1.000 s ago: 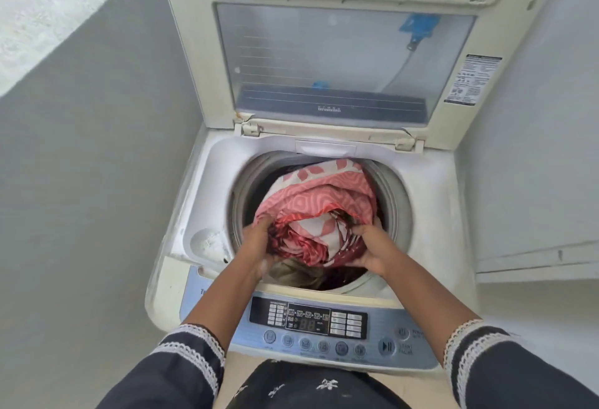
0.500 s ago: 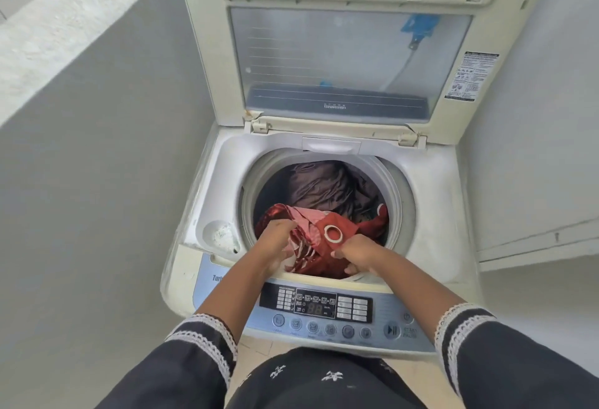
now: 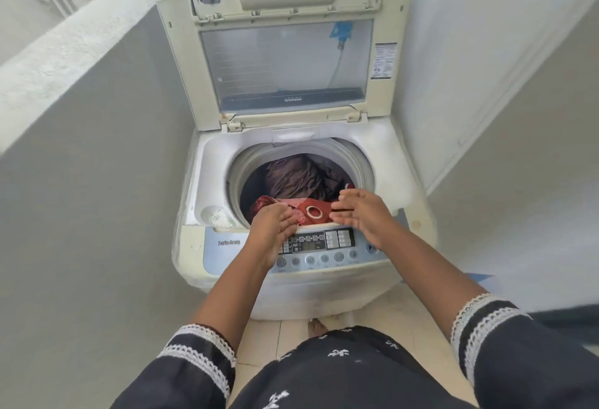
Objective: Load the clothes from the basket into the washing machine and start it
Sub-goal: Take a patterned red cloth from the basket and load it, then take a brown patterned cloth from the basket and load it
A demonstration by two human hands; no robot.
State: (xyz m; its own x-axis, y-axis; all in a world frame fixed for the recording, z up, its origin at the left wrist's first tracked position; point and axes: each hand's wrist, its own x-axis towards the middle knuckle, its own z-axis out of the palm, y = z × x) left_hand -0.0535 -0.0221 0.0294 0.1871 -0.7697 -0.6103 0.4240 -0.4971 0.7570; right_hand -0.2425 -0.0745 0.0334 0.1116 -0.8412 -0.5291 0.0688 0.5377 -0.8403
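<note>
A white top-loading washing machine (image 3: 382, 155) stands in front of me with its lid (image 3: 285, 64) raised upright. Inside the drum lie a red and pink patterned cloth (image 3: 311, 210) near the front and a brown garment (image 3: 298, 178) behind it. My left hand (image 3: 272, 227) hovers over the drum's front rim, fingers relaxed, holding nothing. My right hand (image 3: 363, 210) is above the rim on the right, fingers spread and empty. The control panel (image 3: 324, 246) with its buttons lies just below both hands. No basket is in view.
A grey wall (image 3: 81, 181) closes in on the left and a white wall (image 3: 502, 84) on the right. A detergent recess (image 3: 217, 214) sits at the machine's front left corner. My dark dress and tiled floor (image 3: 291, 334) fill the bottom.
The red patterned cloth went down into the drum. Both hands let go of it and rose out to the front rim. My head pulled back, showing more of the machine.
</note>
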